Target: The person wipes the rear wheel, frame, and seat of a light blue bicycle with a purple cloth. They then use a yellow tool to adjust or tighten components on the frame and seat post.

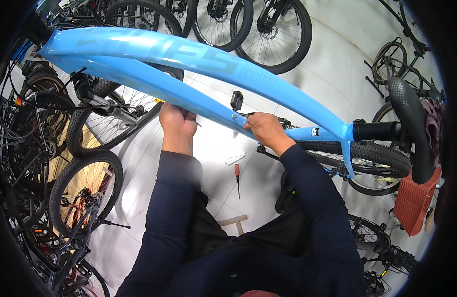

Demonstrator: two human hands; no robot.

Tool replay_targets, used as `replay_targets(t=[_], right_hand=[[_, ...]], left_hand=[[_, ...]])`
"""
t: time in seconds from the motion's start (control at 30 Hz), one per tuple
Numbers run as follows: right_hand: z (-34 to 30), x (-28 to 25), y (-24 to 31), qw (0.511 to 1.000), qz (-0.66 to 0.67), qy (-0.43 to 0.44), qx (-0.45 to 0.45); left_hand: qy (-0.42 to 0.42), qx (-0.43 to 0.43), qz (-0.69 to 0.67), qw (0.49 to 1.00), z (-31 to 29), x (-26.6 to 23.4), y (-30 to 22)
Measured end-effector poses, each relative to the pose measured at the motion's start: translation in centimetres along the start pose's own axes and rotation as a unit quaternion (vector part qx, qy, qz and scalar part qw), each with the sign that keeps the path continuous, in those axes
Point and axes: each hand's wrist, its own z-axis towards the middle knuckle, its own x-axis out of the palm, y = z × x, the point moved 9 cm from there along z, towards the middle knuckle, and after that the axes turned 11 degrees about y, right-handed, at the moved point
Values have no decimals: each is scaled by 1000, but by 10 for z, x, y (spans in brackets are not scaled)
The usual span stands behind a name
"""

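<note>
A light blue bicycle frame (154,81) spans the view in front of me, its saddle (411,128) at the far right. Just under the down tube, my left hand (177,123) is closed, and the tip of a small silvery rod (199,124) sticks out beside its fingers. My right hand (267,130) is pinched at the lower part of the down tube. Whatever lies between its fingertips is hidden. To the left of those fingertips, a small silvery bolt (234,117) sits in the tube. Beyond the tube a black pedal (237,100) shows.
On the pale floor between my arms lie a red-handled screwdriver (237,175) and a small white piece (235,159). A wooden piece (233,221) is near my legs. Bicycles crowd the left, with a wheel (85,193) close by; others stand at the back. A red block (417,200) is at right.
</note>
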Motion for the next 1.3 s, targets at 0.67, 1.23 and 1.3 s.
replay_targets(t=[0.67,1.23,1.3], right_hand=[[-1,5,-20,968,153,58,190],[0,11,-11,979,105,90,147],[0,6,-9,981,129,58,134]], left_hand=[[-14,10,-14,1000,1,-1,0],[-45,5,-12,999,-5,7,-1],[-42,4,-11,999,-4,6,-1]])
